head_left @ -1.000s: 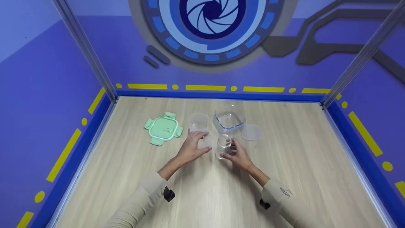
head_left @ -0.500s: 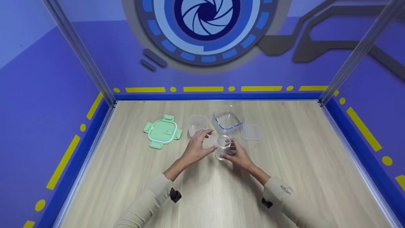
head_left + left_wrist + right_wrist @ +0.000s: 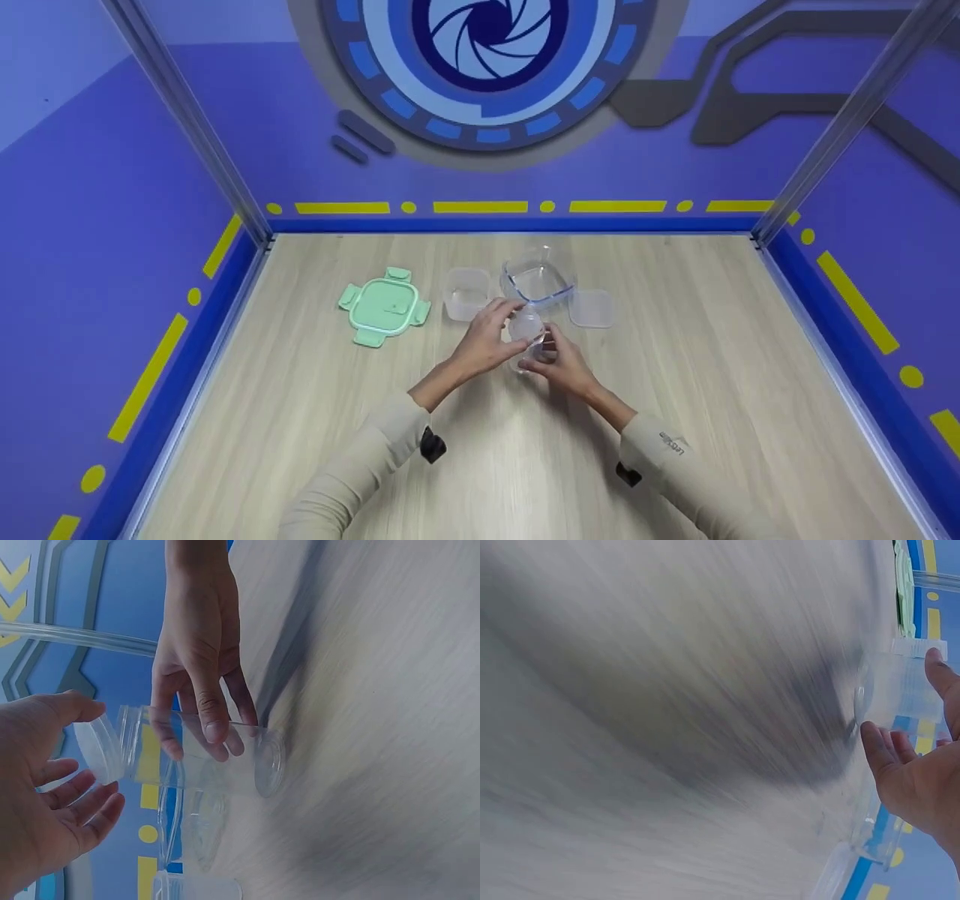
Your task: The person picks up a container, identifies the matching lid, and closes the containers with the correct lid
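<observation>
A clear cylindrical jar (image 3: 202, 757) stands on the table, its upper part between both hands. My right hand (image 3: 570, 369) grips the jar from the right, with thumb and fingers around its wall in the left wrist view. Between the thumb and fingertips of my left hand (image 3: 487, 343) is a round translucent lid (image 3: 99, 748). The lid is at the jar's mouth, slightly tilted against the rim, and from above it covers the opening. In the right wrist view, the jar (image 3: 892, 694) appears beside my right hand.
Behind the hands stand a translucent square container (image 3: 466, 292) and a clear glass container (image 3: 538, 279). A flat translucent square lid (image 3: 592, 309) lies right of the glass one. A green lid with clips (image 3: 385, 307) lies left. Blue walls (image 3: 480, 180) bound the table.
My left hand has moved right with the round lid, from beside the jar to over its mouth. The right hand keeps its hold on the jar, nearly unmoved.
</observation>
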Demonstrator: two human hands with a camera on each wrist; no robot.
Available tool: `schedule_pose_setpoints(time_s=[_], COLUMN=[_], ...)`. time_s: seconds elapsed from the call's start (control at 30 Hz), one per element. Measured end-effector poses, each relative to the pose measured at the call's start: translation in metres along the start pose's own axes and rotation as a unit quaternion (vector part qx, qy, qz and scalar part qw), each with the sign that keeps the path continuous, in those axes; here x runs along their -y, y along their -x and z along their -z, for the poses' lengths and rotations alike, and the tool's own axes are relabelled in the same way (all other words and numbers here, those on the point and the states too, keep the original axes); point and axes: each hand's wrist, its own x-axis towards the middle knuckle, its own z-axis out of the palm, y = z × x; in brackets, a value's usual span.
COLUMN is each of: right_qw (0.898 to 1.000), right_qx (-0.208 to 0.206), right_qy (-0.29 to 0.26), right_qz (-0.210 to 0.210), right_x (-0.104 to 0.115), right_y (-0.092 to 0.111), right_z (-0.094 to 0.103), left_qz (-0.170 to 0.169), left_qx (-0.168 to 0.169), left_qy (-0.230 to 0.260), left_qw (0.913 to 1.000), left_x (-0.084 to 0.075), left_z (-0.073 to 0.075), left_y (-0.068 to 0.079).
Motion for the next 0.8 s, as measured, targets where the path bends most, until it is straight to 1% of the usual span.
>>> schedule_pose_setpoints(time_s=[0.1,0.17,0.3,0.43,0.63,0.8], right_qw=[1.000,1.000,1.000,1.000,1.000,1.000], right_qx=[0.001,0.001,-0.002,-0.004,-0.005,-0.001], right_qy=[0.003,0.005,0.008,0.003,-0.011,-0.008], right_qz=[0.002,0.006,0.011,0.010,0.013,-0.001], right_x=[-0.0005,-0.0016,-0.0025,-0.0008,-0.0014,-0.0008], right_y=[-0.0004,-0.0007,-0.0007,-0.0010,-0.0001,-0.0003], right_z=[0.0006,0.0006,0.0003,-0.0005,-0.0003,0.0008], left_qz=[-0.008,-0.011,-0.008,-0.011,-0.021,-0.021], left_qx=[0.005,0.011,0.023,0.026,0.028,0.030], left_qy=[-0.028,-0.038,-0.047,-0.053,-0.037,-0.011], left_qw=[0.9996,0.9991,0.9986,0.9982,0.9987,0.9993], left_x=[-0.0009,-0.0009,0.0001,0.0012,0.0038,0.0080], left_z=[-0.0024,-0.0039,-0.0062,-0.0064,-0.0057,-0.0059], left_y=[-0.0034,-0.0047,-0.0062,-0.0074,-0.0073,-0.0081])
